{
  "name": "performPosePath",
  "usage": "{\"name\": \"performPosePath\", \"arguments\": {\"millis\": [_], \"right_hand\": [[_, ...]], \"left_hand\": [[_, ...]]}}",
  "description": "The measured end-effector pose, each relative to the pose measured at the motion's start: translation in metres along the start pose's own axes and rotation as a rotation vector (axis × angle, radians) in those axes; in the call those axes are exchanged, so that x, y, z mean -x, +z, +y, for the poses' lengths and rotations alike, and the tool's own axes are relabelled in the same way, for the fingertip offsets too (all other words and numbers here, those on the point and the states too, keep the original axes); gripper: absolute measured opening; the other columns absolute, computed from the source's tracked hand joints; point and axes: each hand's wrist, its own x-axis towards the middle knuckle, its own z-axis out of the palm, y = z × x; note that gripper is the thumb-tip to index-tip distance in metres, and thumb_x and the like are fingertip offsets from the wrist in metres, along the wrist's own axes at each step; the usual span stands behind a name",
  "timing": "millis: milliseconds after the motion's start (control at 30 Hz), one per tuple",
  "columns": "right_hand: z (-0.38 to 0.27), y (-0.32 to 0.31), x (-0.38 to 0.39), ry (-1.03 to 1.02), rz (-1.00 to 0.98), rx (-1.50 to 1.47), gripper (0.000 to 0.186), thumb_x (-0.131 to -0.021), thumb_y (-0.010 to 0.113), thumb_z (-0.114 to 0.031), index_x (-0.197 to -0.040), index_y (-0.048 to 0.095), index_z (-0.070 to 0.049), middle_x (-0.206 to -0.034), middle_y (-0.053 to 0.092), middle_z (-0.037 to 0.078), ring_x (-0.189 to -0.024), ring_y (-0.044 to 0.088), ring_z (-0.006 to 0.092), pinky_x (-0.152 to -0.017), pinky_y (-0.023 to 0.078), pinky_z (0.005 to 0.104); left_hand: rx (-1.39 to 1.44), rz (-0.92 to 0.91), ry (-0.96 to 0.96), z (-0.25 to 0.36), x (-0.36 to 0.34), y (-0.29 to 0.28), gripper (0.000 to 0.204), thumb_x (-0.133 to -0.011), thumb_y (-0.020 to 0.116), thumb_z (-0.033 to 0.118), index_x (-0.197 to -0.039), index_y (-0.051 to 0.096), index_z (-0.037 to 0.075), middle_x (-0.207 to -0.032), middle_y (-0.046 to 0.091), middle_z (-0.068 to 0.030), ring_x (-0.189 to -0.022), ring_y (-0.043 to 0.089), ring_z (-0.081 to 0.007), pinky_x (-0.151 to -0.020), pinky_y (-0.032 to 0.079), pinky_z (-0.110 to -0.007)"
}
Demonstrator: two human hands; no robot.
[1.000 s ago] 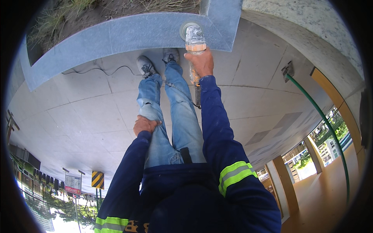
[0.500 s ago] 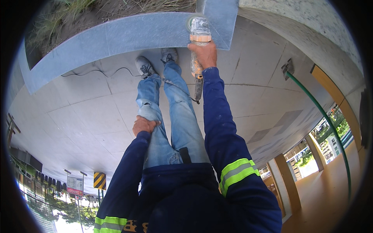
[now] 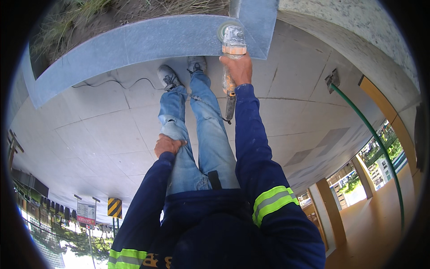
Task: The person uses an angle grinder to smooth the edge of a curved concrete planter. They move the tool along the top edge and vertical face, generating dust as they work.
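Note:
My right hand (image 3: 239, 68) is closed round an orange and grey angle grinder (image 3: 234, 40) coated in pale dust. Its round disc (image 3: 222, 30) is at the grey stone coping (image 3: 159, 36), near the inner corner, partly hidden by the tool's head. A dark power cord (image 3: 134, 82) runs from the grinder's back end across my jeans and off to the left. My left hand (image 3: 168, 144) grips my left leg (image 3: 172, 127) at the knee, where the denim is torn. My grey shoes (image 3: 169, 75) are below the coping's edge.
Soil with dry grass (image 3: 89, 24) lies inside the coping. A curved concrete wall (image 3: 367, 40) is at the upper right, a green hose or pole (image 3: 367, 121) below it. A grey paved floor (image 3: 98, 134) surrounds me; a striped board (image 3: 114, 207) and a sign stand at the lower left.
My right hand and the grinder have shifted right and up along the coping since a second ago, then slightly down in the last half second. My left hand stays at the knee.

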Motion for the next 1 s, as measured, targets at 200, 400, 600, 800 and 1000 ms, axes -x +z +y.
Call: {"name": "performPosePath", "arguments": {"millis": [200,400,600,800,1000], "right_hand": [[-0.02,0.024,0.001,-0.032,-0.017,0.117,0.068,-0.065,0.088,-0.032,-0.12,0.067,0.002,-0.112,0.076,0.023,-0.103,0.075,0.041,-0.092,0.057,0.0482],[-0.01,0.028,0.028,0.001,-0.044,0.109,0.065,-0.066,0.09,-0.03,-0.119,0.068,0.001,-0.111,0.077,0.021,-0.102,0.075,0.0383,-0.091,0.057,0.0458],[0.014,0.011,0.0,-0.01,-0.015,-0.056,0.065,-0.066,0.088,-0.03,-0.119,0.068,0.001,-0.113,0.077,0.021,-0.104,0.075,0.0388,-0.093,0.057,0.0469],[-0.015,0.025,-0.006,-0.058,-0.051,0.017,0.066,-0.065,0.088,-0.031,-0.12,0.068,0.0,-0.109,0.077,0.02,-0.103,0.075,0.0393,-0.094,0.056,0.0473],[-0.031,0.039,0.023,0.003,-0.082,0.185,0.071,-0.066,0.091,-0.033,-0.122,0.066,0.003,-0.115,0.077,0.021,-0.104,0.075,0.0363,-0.092,0.058,0.0443]], "left_hand": [[0.003,0.009,0.011,0.002,0.002,0.0,0.106,-0.062,0.095,0.064,-0.131,0.055,-0.006,-0.127,0.071,-0.0242,-0.12,0.071,-0.0382,-0.102,0.058,-0.044],[0.011,0.023,-0.003,0.001,0.002,0.002,0.106,-0.062,0.095,0.064,-0.131,0.056,-0.005,-0.127,0.071,-0.0244,-0.119,0.071,-0.0381,-0.102,0.058,-0.044],[0.022,0.006,0.003,-0.002,-0.001,0.005,0.105,-0.062,0.095,0.065,-0.131,0.056,-0.005,-0.126,0.071,-0.0246,-0.118,0.072,-0.0379,-0.101,0.058,-0.043],[0.019,0.003,-0.005,-0.004,-0.002,0.003,0.107,-0.062,0.095,0.065,-0.132,0.054,-0.005,-0.126,0.071,-0.0239,-0.118,0.072,-0.0369,-0.1,0.059,-0.044],[0.018,0.032,-0.011,-0.007,-0.006,0.008,0.107,-0.061,0.095,0.066,-0.132,0.055,-0.004,-0.126,0.071,-0.0236,-0.117,0.072,-0.0372,-0.1,0.059,-0.045]]}}
